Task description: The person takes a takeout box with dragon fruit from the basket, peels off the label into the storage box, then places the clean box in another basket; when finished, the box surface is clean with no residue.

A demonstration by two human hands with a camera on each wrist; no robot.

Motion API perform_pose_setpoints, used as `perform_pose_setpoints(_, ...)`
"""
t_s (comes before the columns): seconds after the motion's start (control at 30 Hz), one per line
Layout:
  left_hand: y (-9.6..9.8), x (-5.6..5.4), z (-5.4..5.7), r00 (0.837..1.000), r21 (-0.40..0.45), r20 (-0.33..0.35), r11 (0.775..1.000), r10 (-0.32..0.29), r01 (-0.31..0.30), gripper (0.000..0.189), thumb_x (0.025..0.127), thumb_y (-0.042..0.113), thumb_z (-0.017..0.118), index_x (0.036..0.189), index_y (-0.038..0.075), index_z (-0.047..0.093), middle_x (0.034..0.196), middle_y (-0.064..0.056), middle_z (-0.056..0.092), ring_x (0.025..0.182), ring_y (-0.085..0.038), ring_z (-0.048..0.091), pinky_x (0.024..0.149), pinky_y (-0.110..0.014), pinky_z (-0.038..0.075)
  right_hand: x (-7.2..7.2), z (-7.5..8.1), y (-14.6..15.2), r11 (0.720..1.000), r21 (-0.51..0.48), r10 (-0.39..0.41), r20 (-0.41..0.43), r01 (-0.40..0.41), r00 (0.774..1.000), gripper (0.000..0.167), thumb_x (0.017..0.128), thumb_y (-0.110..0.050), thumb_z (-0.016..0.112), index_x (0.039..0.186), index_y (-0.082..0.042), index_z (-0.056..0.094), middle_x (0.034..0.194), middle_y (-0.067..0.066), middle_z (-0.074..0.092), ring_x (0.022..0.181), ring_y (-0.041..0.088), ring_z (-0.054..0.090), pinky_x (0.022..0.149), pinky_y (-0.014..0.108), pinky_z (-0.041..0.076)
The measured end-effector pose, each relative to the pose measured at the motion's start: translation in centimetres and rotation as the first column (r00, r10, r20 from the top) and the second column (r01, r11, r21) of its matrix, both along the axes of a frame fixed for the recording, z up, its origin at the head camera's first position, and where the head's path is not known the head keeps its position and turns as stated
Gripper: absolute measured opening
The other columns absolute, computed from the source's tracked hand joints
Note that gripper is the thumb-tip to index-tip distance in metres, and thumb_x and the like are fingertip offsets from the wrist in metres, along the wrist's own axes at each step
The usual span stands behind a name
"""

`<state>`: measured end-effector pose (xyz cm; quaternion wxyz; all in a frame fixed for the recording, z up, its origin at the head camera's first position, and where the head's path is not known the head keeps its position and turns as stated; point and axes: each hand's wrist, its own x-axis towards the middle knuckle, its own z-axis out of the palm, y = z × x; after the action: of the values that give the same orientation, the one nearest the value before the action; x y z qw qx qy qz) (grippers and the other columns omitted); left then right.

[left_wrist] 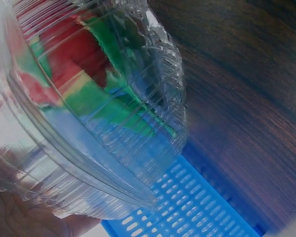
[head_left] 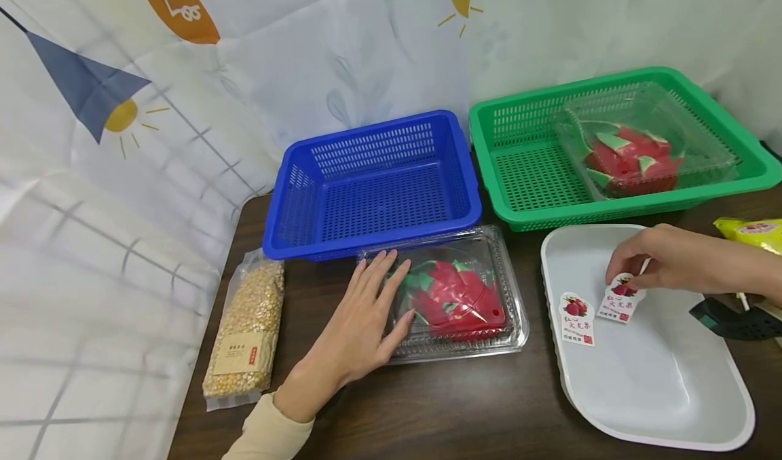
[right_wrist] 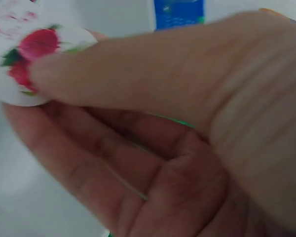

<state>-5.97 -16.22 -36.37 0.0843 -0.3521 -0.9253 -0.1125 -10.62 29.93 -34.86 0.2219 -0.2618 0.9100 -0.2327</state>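
Between thumb and fingers my right hand (head_left: 647, 256) pinches a white label with a dragon fruit picture (head_left: 617, 304), over the white tray (head_left: 666, 392). In the right wrist view the thumb lies across the printed fruit of this label (right_wrist: 34, 49). A second such label (head_left: 577, 319) lies in the tray to its left. My left hand (head_left: 360, 324) rests with spread fingers on the left side of a clear plastic clamshell box (head_left: 516, 311). Inside the box is a red and green dragon fruit (head_left: 461, 297), also seen through the ribbed plastic in the left wrist view.
A blue basket (head_left: 373, 236) stands behind the box. To its right, a green basket (head_left: 580, 212) holds another boxed dragon fruit (head_left: 635, 158). A bag of yellow kernels (head_left: 250, 317) lies at the left table edge. Some yellow packaging (head_left: 754, 233) is at the far right.
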Motion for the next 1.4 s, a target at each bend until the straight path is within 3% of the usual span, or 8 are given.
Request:
perform_pose_setpoints(0.13,0.0,0.1,0.0,1.0,-0.001,0.005,1.0,0.006,-0.006,0.07,0.101,0.033,0.061,0.158,0.0,0.04,0.162,-0.025,0.036,0.153,-0.041,0.031,0.123,-0.063,0.024,-0.5,-0.7,-0.1,0.999,0.027,0.038,0.079,-0.04,0.996,0.021,0.086,-0.005,0.084,0.097,-0.022,0.077,0.092,-0.016,0.067,0.08,0.0,0.055,0.069,0.021,0.057)
perform_pose_setpoints(0.23,0.0,0.1,0.0,1.0,-0.003,0.007,1.0,0.008,-0.008,0.07,0.101,0.034,0.061,0.158,0.001,0.039,0.163,-0.025,0.035,0.153,-0.041,0.03,0.123,-0.063,0.024,-0.7,-0.9,-0.4,0.998,0.06,0.028,0.086,-0.034,0.996,0.021,0.085,-0.005,0.084,0.095,-0.023,0.077,0.089,-0.016,0.065,0.08,0.0,0.053,0.068,0.02,0.055)
perform_pose_setpoints(0.83,0.2,0.0,-0.1,1.0,0.01,0.022,1.0,0.008,-0.008,0.07,0.101,0.034,0.062,0.159,0.001,0.038,0.164,-0.025,0.034,0.153,-0.042,0.031,0.123,-0.064,0.022,-0.6,-2.8,-1.5,0.994,0.112,0.01,-0.096,0.001,0.995,0.03,0.076,-0.006,0.092,0.083,-0.02,0.066,0.072,-0.014,0.053,0.07,0.004,0.046,0.061,0.021,0.047)
perform_pose_setpoints(1.03,0.1,0.0,-0.1,1.0,0.008,0.027,1.0,0.01,-0.01,0.07,0.101,0.033,0.061,0.159,0.001,0.038,0.164,-0.025,0.034,0.153,-0.042,0.03,0.124,-0.063,0.021,-0.5,-2.7,-2.0,0.993,0.112,-0.022,-0.123,0.036,0.992,0.029,0.075,-0.005,0.092,0.086,-0.015,0.067,0.075,-0.01,0.056,0.073,0.009,0.05,0.061,0.022,0.05)
perform_pose_setpoints(1.2,0.2,-0.1,-0.1,1.0,0.006,0.021,1.0,0.002,-0.002,0.07,0.102,0.033,0.06,0.159,0.001,0.038,0.164,-0.025,0.034,0.153,-0.042,0.03,0.124,-0.063,0.021,-0.2,-1.8,-1.3,0.992,0.102,-0.054,-0.139,0.068,0.989,0.028,0.078,-0.005,0.09,0.098,-0.013,0.072,0.088,-0.008,0.062,0.084,0.012,0.056,0.065,0.02,0.054)
perform_pose_setpoints(1.33,0.2,0.0,-0.1,1.0,0.008,0.014,1.0,0.001,-0.001,0.069,0.101,0.033,0.061,0.158,0.001,0.039,0.163,-0.025,0.035,0.153,-0.042,0.031,0.124,-0.063,0.022,0.2,-1.5,-0.7,0.997,0.07,-0.031,-0.08,0.037,0.996,0.027,0.079,-0.007,0.089,0.098,-0.016,0.072,0.09,-0.011,0.063,0.085,0.008,0.057,0.067,0.02,0.056)
perform_pose_setpoints(1.4,0.1,0.0,-0.1,1.0,0.009,0.01,1.0,0.003,-0.003,0.069,0.101,0.033,0.061,0.158,0.0,0.039,0.163,-0.025,0.035,0.153,-0.042,0.032,0.123,-0.063,0.023,0.4,-1.7,-0.7,0.998,0.062,-0.01,-0.013,0.011,1.0,0.025,0.081,-0.009,0.089,0.097,-0.018,0.072,0.09,-0.013,0.062,0.083,0.005,0.056,0.068,0.019,0.056)
